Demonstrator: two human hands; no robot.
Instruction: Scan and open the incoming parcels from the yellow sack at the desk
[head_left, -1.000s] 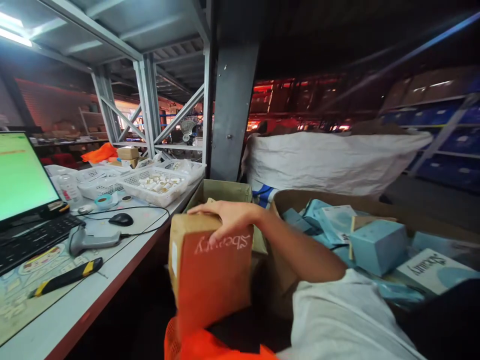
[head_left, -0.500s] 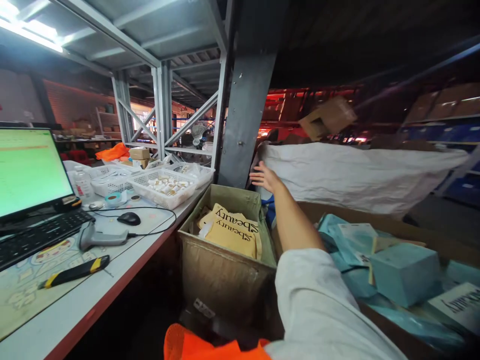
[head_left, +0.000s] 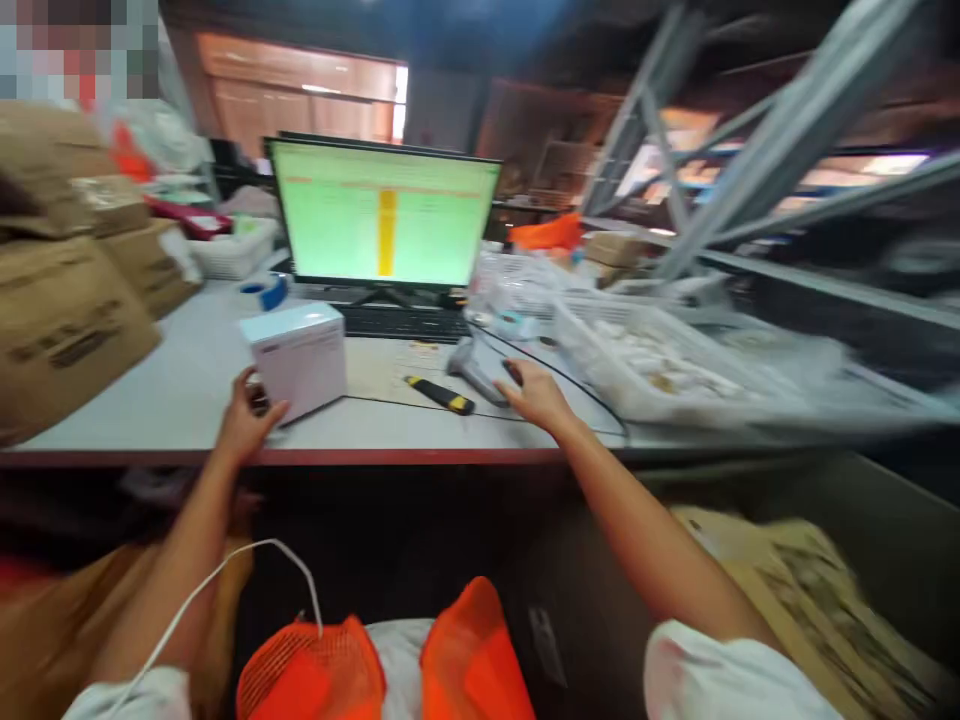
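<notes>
We find the pale box (head_left: 304, 372) left of centre on the tabletop (head_left: 191, 375), against the nearer, curled left hand (head_left: 246, 425), the right hand (head_left: 536, 397) beside the scanner (head_left: 474, 370); whether either grips, we cannot tell.

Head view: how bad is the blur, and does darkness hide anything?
In the head view, the basket and metal frame at right smear badly, the box cutter less so; in the head view, the monitor is bright but its text unreadable, and print on the white box at the left hand is illegible; low in the head view, the space under the table is nearly black.
</notes>
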